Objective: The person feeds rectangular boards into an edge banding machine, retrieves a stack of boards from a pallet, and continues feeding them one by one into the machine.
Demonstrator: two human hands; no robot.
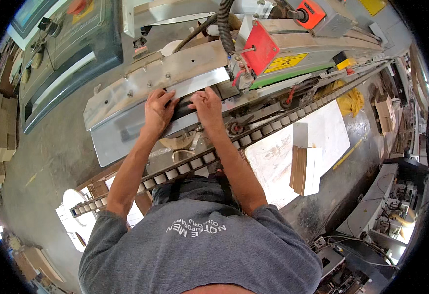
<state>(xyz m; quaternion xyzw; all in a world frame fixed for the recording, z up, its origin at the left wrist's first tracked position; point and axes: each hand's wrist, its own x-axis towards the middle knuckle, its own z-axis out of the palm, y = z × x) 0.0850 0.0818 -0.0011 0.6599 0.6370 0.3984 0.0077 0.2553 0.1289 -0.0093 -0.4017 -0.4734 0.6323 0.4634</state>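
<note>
Both my hands are at the infeed of a long workshop machine (293, 49). A narrow white strip (202, 82) lies along the metal guide (158, 78), its far right end at the machine's red guard (262, 47). My left hand (160, 109) has its fingers curled at the strip's left end. To its right, my right hand (207, 107) is bent with its fingertips on the strip's near edge. A dark surface shows between the hands, above the grey metal table (121, 137). My fingers partly hide where they touch the strip.
A roller rail (199, 160) runs diagonally in front of my body. Beyond it on the right are white panels (327, 132) and a stack of narrow boards (299, 169). A control console (72, 59) stands at upper left. A ribbed hose (224, 27) drops to the machine.
</note>
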